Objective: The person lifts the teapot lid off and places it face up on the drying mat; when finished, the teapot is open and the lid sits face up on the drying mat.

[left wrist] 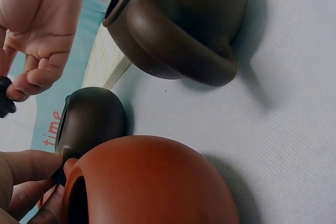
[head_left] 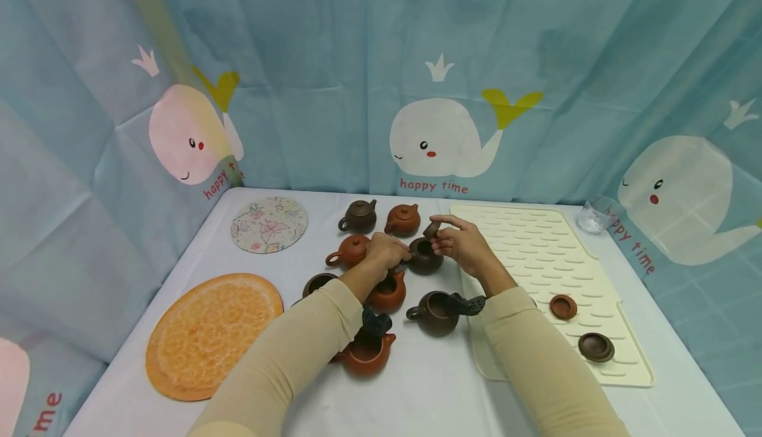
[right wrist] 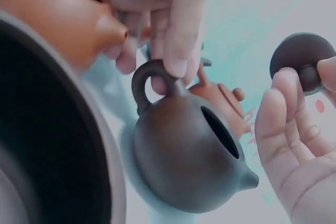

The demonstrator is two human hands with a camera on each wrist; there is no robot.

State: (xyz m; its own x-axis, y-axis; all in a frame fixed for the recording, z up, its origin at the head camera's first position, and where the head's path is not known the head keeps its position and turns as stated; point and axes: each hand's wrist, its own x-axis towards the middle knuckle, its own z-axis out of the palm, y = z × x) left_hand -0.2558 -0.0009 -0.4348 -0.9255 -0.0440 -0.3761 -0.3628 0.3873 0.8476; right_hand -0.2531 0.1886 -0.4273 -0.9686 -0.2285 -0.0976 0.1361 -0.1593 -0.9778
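The two hands work close together. The left hand (head_left: 387, 250) pinches the handle (right wrist: 138, 87) of a small dark teapot (head_left: 425, 263), probably to steady it, since a pot so round could easily swivel. That pot stands uncovered on the desk (head_left: 428, 391), its spout turned toward the other hand. The right hand (head_left: 467, 246) holds a dark lid (right wrist: 294, 53) by its knob between thumb and fingers, tipped up just above and beside the mouth; to my eye, that grip leaves the rim free of fingers.

Nearer the person, a dark pot (head_left: 436, 321) and two reddish ones, one (head_left: 389, 296) beside the left wrist and the other (head_left: 367, 359) closer in, stand with their mouths bare. Behind, a dark teapot (head_left: 360, 217) and two orange ones, at the back (head_left: 403, 221) and by the left hand (head_left: 352, 250), wear their lids. A reddish lid (head_left: 563, 307) and a brown lid (head_left: 596, 347) lie on a cream ridged mat (head_left: 562, 245), perhaps to have them within the right arm's reach.

White cloth covers the desk. A floral disc (head_left: 270, 225) and a pancake-patterned disc (head_left: 214, 334) lie left, a clear cup (head_left: 594, 217) far right, and pale blue curtains (head_left: 333, 60) with whales hang around.
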